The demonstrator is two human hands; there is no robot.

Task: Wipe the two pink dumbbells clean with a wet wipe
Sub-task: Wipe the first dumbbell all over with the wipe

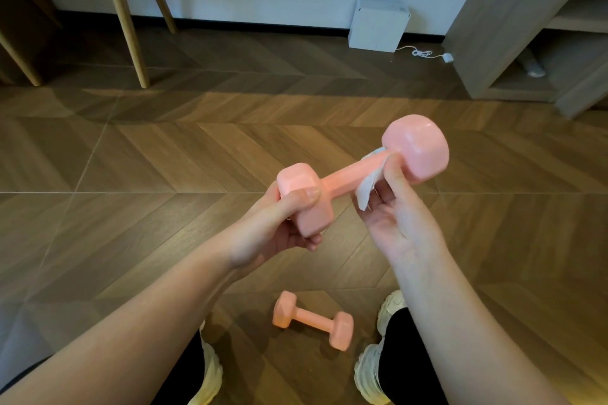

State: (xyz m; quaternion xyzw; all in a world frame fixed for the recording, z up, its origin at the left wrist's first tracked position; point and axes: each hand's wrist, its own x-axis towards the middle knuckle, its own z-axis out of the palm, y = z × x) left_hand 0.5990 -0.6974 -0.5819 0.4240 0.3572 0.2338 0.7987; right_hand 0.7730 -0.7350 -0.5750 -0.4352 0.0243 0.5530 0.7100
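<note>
A pink dumbbell [348, 174] is held up in front of me, tilted with its far head up to the right. My left hand [283, 223] grips its near head, thumb on top. My right hand [391, 207] pinches a white wet wipe [368, 186] against the handle just below the far head. The wipe wraps part of the handle and hangs down a little. A second pink dumbbell [312, 319] lies on the wooden floor between my feet.
My white shoes [371, 368] stand on both sides of the lying dumbbell. Wooden chair legs [128, 26] rise at the back left. A white box [378, 25] with a cable leans on the wall. A grey shelf unit [513, 43] fills the right.
</note>
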